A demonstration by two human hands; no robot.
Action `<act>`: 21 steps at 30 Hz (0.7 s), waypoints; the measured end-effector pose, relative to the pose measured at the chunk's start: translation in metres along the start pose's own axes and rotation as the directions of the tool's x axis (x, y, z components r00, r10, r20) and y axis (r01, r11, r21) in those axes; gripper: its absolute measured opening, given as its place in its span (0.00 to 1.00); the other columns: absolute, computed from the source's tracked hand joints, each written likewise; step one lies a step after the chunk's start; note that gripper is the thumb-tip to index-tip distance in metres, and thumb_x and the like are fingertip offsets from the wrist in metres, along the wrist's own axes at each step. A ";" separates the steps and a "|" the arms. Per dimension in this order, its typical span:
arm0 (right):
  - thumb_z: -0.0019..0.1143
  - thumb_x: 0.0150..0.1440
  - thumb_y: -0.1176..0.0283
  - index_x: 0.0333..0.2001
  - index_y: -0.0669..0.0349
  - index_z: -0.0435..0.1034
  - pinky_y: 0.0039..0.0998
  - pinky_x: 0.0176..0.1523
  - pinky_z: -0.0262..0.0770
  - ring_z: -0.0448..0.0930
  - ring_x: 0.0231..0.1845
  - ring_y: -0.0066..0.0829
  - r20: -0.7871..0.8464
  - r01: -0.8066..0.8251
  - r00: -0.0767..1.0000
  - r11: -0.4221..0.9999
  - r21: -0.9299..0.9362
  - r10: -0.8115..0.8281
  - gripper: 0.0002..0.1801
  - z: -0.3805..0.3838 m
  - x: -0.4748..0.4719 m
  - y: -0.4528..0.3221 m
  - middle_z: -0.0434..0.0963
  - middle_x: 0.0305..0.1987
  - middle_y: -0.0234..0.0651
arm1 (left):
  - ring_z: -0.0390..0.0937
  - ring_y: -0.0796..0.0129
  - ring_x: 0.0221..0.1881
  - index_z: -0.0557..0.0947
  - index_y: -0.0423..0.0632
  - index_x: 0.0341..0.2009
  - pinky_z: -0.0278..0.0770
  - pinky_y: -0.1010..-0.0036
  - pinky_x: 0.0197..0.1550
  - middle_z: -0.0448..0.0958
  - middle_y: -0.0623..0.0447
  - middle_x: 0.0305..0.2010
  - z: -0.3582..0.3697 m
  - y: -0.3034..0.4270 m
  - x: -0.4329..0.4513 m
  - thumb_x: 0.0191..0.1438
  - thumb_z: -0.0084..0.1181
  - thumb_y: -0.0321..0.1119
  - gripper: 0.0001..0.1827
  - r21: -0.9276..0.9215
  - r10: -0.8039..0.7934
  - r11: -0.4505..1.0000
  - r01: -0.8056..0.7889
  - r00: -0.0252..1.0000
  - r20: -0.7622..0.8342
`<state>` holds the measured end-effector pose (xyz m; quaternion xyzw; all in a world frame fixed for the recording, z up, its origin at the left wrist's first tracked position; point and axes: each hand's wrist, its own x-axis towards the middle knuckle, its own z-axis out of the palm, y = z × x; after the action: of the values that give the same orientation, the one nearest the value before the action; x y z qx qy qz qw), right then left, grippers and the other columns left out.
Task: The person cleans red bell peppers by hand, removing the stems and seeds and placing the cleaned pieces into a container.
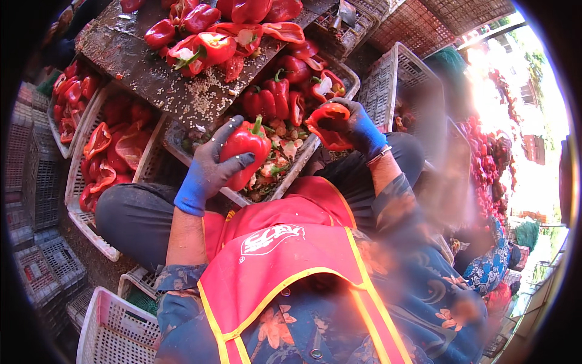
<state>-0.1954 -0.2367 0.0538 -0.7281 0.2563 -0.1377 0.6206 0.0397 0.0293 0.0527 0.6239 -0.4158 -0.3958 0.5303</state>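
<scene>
A whole red bell pepper (245, 152) with a green stem is held in my gloved left hand (211, 166), over a plastic crate (295, 175) of cores, seeds and scraps. My right hand (352, 125), also in a dark glove with a blue cuff, grips an opened, hollow piece of red pepper (329, 134) at the crate's right side. Whether it also holds a tool is hidden. Between and beyond the hands lie more red peppers (279, 93) in the crate. Ahead, a dark board (150, 86) strewn with seeds bears a heap of whole and cut peppers (213, 45).
To the left, a white crate (72, 182) holds pepper halves, with another filled crate (54, 127) behind it. A white crate (118, 323) stands at the lower left. More crates (400, 68) and a large pepper heap (486, 168) are at the right, near a person in patterned clothing (489, 264).
</scene>
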 end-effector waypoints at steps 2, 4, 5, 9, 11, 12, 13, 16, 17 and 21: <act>0.71 0.53 0.78 0.49 0.63 0.76 0.30 0.54 0.78 0.82 0.45 0.24 -0.114 0.004 0.993 0.958 0.287 0.030 0.19 -0.002 0.007 0.000 0.83 0.45 0.34 | 0.73 0.69 0.59 0.66 0.42 0.70 0.72 0.69 0.62 0.74 0.46 0.63 0.015 -0.009 0.007 0.51 0.73 0.33 0.45 -0.033 0.065 0.997 -0.067 0.996 -0.056; 0.63 0.58 0.77 0.52 0.66 0.74 0.30 0.56 0.80 0.83 0.50 0.29 -0.177 0.063 0.983 0.801 0.596 0.054 0.17 0.015 0.020 -0.038 0.82 0.48 0.38 | 0.73 0.70 0.59 0.63 0.40 0.71 0.71 0.70 0.63 0.74 0.45 0.63 0.026 -0.023 0.010 0.51 0.74 0.34 0.48 -0.087 0.065 0.994 -0.072 0.994 -0.084; 0.61 0.60 0.77 0.55 0.66 0.72 0.30 0.54 0.82 0.83 0.50 0.30 -0.088 0.058 0.996 0.783 0.619 -0.005 0.19 0.014 0.025 -0.068 0.82 0.49 0.39 | 0.73 0.69 0.59 0.63 0.39 0.71 0.72 0.70 0.62 0.74 0.45 0.63 0.033 -0.023 0.011 0.51 0.74 0.35 0.47 -0.205 0.011 0.978 -0.026 0.997 -0.072; 0.61 0.63 0.71 0.66 0.59 0.63 0.28 0.55 0.79 0.80 0.55 0.29 -0.024 0.213 0.972 0.838 0.502 -0.233 0.29 0.093 0.059 -0.150 0.77 0.57 0.42 | 0.74 0.67 0.58 0.63 0.39 0.71 0.73 0.70 0.61 0.74 0.46 0.62 0.045 -0.026 0.015 0.52 0.72 0.32 0.45 -0.312 -0.051 0.950 0.003 0.988 -0.145; 0.62 0.63 0.67 0.74 0.58 0.49 0.31 0.61 0.74 0.77 0.60 0.32 0.002 0.403 0.881 0.750 0.524 -0.474 0.42 0.126 0.053 -0.151 0.67 0.68 0.45 | 0.75 0.67 0.57 0.62 0.38 0.71 0.74 0.69 0.61 0.75 0.46 0.61 0.046 -0.021 0.017 0.52 0.72 0.33 0.46 -0.308 0.007 0.948 -0.075 0.976 -0.217; 0.62 0.63 0.69 0.75 0.58 0.46 0.33 0.63 0.73 0.72 0.65 0.34 -0.054 0.373 0.918 0.812 0.450 -0.393 0.43 0.123 0.051 -0.141 0.60 0.72 0.48 | 0.75 0.67 0.57 0.62 0.38 0.71 0.74 0.69 0.61 0.75 0.46 0.60 0.046 -0.011 0.016 0.53 0.72 0.32 0.45 -0.294 0.052 0.946 -0.137 0.958 -0.281; 0.62 0.63 0.70 0.75 0.59 0.43 0.36 0.65 0.72 0.68 0.70 0.36 -0.115 0.334 0.943 0.866 0.372 -0.314 0.45 0.114 0.048 -0.124 0.53 0.77 0.50 | 0.75 0.66 0.57 0.62 0.38 0.70 0.75 0.69 0.61 0.75 0.45 0.60 0.046 -0.005 0.017 0.53 0.71 0.31 0.44 -0.277 0.097 0.940 -0.200 0.934 -0.345; 0.46 0.68 0.49 0.77 0.48 0.42 0.47 0.59 0.76 0.68 0.70 0.39 -0.035 -0.160 0.974 0.791 0.591 0.223 0.41 0.107 0.013 -0.072 0.55 0.78 0.38 | 0.76 0.58 0.57 0.64 0.36 0.69 0.74 0.66 0.60 0.75 0.40 0.60 0.044 -0.002 0.019 0.56 0.69 0.34 0.41 0.270 0.452 0.892 -0.364 0.747 -0.487; 0.40 0.70 0.47 0.78 0.45 0.40 0.49 0.56 0.77 0.71 0.67 0.37 0.166 -0.173 0.983 0.656 0.735 0.073 0.39 0.104 -0.010 -0.028 0.59 0.76 0.35 | 0.75 0.56 0.58 0.65 0.36 0.68 0.73 0.65 0.61 0.74 0.40 0.59 0.048 -0.004 0.022 0.56 0.69 0.36 0.40 0.365 0.523 0.848 -0.383 0.716 -0.462; 0.43 0.69 0.47 0.72 0.51 0.54 0.42 0.59 0.78 0.80 0.56 0.36 0.328 -0.351 0.927 0.109 0.930 0.181 0.34 0.123 0.005 -0.016 0.73 0.65 0.38 | 0.74 0.55 0.61 0.66 0.36 0.68 0.69 0.63 0.64 0.74 0.40 0.60 0.061 -0.014 0.020 0.55 0.70 0.46 0.44 0.368 0.520 0.822 -0.433 0.836 -0.177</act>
<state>-0.1243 -0.1357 0.0447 -0.1043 0.1910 -0.1076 0.9701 -0.0091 -0.0087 0.0300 0.6226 -0.5410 -0.0895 0.5583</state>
